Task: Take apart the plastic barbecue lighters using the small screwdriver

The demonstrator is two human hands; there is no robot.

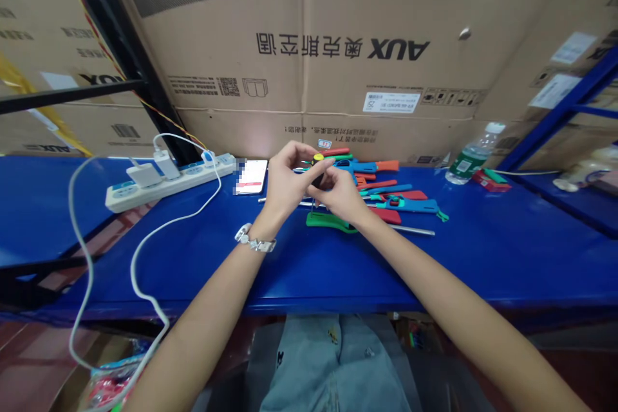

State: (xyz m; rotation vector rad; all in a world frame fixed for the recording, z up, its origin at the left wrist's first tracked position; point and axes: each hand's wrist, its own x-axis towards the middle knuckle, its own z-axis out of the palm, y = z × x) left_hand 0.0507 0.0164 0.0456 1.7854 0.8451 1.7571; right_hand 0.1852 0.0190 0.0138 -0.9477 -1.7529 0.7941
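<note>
A small screwdriver (317, 159) with a yellow-topped black handle stands upright between my hands, its thin shaft pointing down. My left hand (284, 183) curls its fingers and thumb round the handle. From the other side, my right hand (342, 194) pinches close to the lower handle, partly hiding it. Beneath the shaft lies a green plastic lighter handle (331, 222) on the blue table; whether the tip sits in a screw is too small to tell. Just right of my hands is a blue long-neck lighter (410, 205), among red, blue and orange handle pieces and metal tubes.
A phone (252, 177) lies left of my hands, beside a white power strip (168, 181) with plugged-in chargers and trailing cables. At right stand a water bottle (473, 158) and a small red box (491, 181). A large cardboard box (217, 26) forms the back wall.
</note>
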